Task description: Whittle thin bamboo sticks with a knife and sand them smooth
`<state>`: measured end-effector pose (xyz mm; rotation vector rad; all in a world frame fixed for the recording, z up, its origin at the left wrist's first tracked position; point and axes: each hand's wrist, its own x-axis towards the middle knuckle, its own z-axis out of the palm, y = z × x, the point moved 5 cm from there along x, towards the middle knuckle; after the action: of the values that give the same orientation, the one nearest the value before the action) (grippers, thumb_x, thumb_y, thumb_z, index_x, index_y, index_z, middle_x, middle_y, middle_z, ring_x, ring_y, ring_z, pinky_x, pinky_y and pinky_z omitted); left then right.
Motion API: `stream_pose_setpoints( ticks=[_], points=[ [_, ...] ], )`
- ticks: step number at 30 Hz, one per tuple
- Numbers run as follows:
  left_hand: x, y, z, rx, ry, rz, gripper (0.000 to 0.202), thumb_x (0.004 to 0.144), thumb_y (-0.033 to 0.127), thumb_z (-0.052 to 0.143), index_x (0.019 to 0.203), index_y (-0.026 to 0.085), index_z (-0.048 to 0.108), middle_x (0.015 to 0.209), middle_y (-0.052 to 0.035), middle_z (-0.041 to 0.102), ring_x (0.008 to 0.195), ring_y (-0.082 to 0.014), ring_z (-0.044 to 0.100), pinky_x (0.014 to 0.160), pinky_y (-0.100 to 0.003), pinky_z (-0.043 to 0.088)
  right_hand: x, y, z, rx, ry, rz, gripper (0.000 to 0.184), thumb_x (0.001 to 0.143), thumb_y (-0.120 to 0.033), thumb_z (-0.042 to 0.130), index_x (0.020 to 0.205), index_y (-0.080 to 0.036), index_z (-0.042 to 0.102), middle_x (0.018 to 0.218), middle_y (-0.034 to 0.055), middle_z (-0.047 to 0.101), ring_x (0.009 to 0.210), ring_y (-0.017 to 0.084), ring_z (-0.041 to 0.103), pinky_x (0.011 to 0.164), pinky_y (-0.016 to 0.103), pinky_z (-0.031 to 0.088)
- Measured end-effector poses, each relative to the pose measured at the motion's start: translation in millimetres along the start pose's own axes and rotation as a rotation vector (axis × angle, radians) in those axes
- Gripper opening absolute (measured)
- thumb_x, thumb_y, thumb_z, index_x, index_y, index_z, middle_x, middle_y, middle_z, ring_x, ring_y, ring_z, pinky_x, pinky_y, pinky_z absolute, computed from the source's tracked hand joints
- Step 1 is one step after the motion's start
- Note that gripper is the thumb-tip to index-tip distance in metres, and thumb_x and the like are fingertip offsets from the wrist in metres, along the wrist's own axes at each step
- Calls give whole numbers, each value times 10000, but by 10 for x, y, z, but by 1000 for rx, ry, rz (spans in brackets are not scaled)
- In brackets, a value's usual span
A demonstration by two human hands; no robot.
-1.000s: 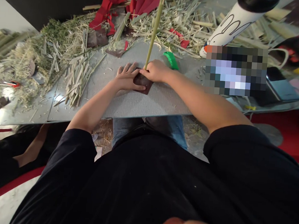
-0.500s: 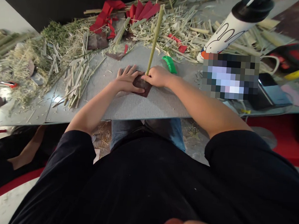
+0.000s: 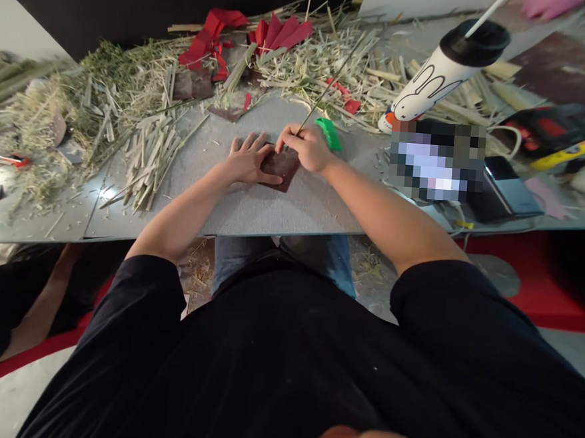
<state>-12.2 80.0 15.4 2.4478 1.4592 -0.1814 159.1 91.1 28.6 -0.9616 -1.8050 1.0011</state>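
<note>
My left hand point(image 3: 248, 160) lies flat with its fingers spread, pressing a dark reddish-brown square sheet that looks like sandpaper point(image 3: 286, 168) onto the grey table point(image 3: 293, 212). Pinched in my right hand point(image 3: 311, 148), just over the sheet's far right corner, is a long thin bamboo strip point(image 3: 326, 88). It slants up and away to the right, its narrow edge facing me. My fingers hide its lower end, so I cannot tell whether it touches the sheet. A bright green object point(image 3: 330, 133) lies right behind my right hand.
Split bamboo sticks point(image 3: 154, 159) lie left of my hands. Shavings point(image 3: 297, 69) and red folded paper point(image 3: 285, 32) cover the back. On the right stand a rabbit-print cup point(image 3: 422, 88) with a straw and a dark phone-like device point(image 3: 512, 184). Another person's arm point(image 3: 40, 308) shows at lower left.
The bamboo strip has turned from its broad face to its narrow edge and leans further right. My right hand has shifted slightly right and rolled over. My left hand has stayed put.
</note>
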Motion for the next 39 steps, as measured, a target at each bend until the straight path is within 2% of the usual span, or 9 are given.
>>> stream_pose_setpoints(
  ticks=[4,8,12,18,23,26,30,33,39],
  points=[
    [-10,-16,9,-25,22,20,1182,892,922,665,1850,298,368,2000,-140,83,1853,-484,20,1456,-799,18,44,-20,62,263,114,96,280,924,-285,704,836,-270,438,737,-12,492,718,222,556,752,332,530],
    [-3,-16,12,-6,5,9,1194,887,937,656,1844,279,379,1999,-147,67,1854,-482,17,1451,-812,24,153,-9,139,444,19,93,393,1035,-437,711,787,-260,464,646,-35,424,599,193,462,657,302,493],
    [11,5,8,12,-9,-1,1259,876,956,650,1867,251,325,1998,-152,57,1856,-472,11,1462,-793,35,258,-38,184,467,-82,26,603,1097,-630,722,710,-247,464,621,-15,470,604,183,541,631,284,487],
    [1,4,19,9,12,-7,1284,866,946,657,1889,271,275,2001,-133,63,1857,-468,8,1470,-770,11,281,-103,282,462,47,125,771,1100,-774,722,691,-250,331,568,-75,269,475,133,227,464,258,250],
    [-9,-12,20,24,16,0,1309,861,947,641,1896,252,241,1999,-142,76,1855,-470,29,1465,-780,29,201,-161,360,499,21,162,908,1037,-931,669,644,-263,194,523,-71,187,485,134,120,452,272,182],
    [2,-14,20,37,15,-2,1317,859,953,641,1901,270,211,2002,-130,70,1858,-454,26,1467,-770,36,172,-158,375,537,49,164,945,1027,-955,666,627,-262,163,509,-71,149,484,131,97,447,273,147],
    [13,-1,4,35,25,-7,1282,856,943,664,1876,260,294,2000,-129,83,1857,-457,35,1465,-771,43,199,-136,412,548,171,165,964,1034,-953,681,668,-258,123,498,-78,115,466,124,70,421,280,120],
    [12,2,-17,26,13,-20,1299,858,944,655,1881,243,265,2000,-127,70,1860,-444,25,1472,-757,41,258,-123,436,575,186,159,942,1054,-923,693,698,-260,126,491,-87,118,455,114,59,410,285,125],
    [7,-11,-40,7,-1,-26,1293,829,961,675,1867,271,329,2002,-117,48,1857,-468,4,1476,-755,56,263,-71,273,559,207,170,883,1075,-868,713,696,-262,194,478,-86,179,434,111,100,416,279,127]
  ],
)
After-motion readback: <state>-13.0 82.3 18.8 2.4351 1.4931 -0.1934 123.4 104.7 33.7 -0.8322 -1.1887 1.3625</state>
